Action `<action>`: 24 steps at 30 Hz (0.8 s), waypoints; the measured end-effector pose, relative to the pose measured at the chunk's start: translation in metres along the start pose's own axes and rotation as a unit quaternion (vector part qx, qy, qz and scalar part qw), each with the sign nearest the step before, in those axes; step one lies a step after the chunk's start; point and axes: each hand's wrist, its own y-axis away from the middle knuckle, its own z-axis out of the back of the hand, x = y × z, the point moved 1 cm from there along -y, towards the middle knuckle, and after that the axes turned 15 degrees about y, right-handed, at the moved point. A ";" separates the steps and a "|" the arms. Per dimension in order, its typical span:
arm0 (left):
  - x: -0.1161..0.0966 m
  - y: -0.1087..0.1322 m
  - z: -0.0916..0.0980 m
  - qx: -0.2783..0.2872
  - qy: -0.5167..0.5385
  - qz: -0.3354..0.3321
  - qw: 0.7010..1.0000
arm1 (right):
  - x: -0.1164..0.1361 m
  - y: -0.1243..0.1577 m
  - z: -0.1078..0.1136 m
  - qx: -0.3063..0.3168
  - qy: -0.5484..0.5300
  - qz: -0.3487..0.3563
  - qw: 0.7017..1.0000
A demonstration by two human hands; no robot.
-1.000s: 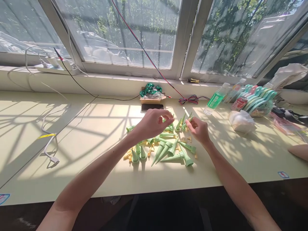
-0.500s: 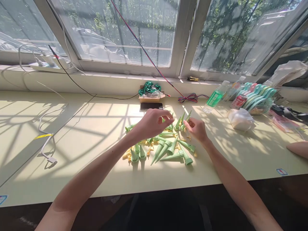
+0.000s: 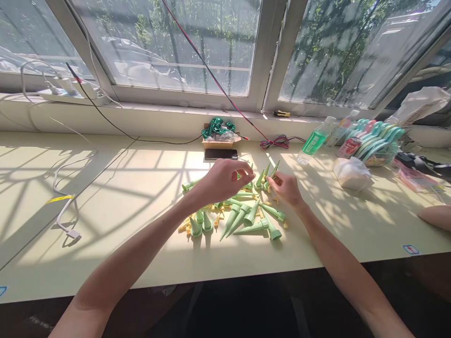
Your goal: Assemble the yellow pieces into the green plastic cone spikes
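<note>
Green plastic watering spikes [image 3: 252, 212] lie in a loose pile on the pale table, with small yellow valve pieces [image 3: 216, 223] among them. Several spikes stand point up, including a group at the pile's near left [image 3: 196, 228]. My left hand [image 3: 225, 177] hovers over the pile's far side, thumb and fingers curled together. A spike tip shows behind its fingertips, but what they grip is hidden. To the right, my right hand [image 3: 286, 188] pinches at a leaning green spike [image 3: 276, 168]. Upright spikes [image 3: 260, 179] stand just left of its fingertips.
Behind the pile lie a black phone [image 3: 221, 154] and a small box [image 3: 218, 144] with green material. A bottle [image 3: 313, 141], a can [image 3: 349, 147], a tissue pack [image 3: 352, 172] and pastel hangers [image 3: 378, 141] stand at right. A white cable [image 3: 65, 206] lies left. Another person's arm [image 3: 435, 217] rests far right.
Both hands keep nearly the same place and pose. My right fingertips shift very slightly left beside the spikes; the whole view drifts a little left.
</note>
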 end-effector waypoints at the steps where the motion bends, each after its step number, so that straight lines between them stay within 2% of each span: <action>1: 0.000 0.000 0.000 0.001 0.001 -0.001 1.000 | 0.000 0.000 0.000 0.001 0.001 -0.001 1.000; 16: 0.000 0.000 0.000 0.003 -0.007 -0.010 1.000 | -0.001 0.001 -0.003 -0.027 -0.018 -0.011 0.999; 20: 0.000 0.000 0.000 0.001 -0.008 -0.012 1.000 | 0.002 0.002 0.000 -0.063 -0.033 -0.035 0.997; 24: 0.000 0.000 0.000 0.002 -0.007 -0.010 1.000 | 0.011 0.004 0.010 -0.127 -0.076 -0.076 0.986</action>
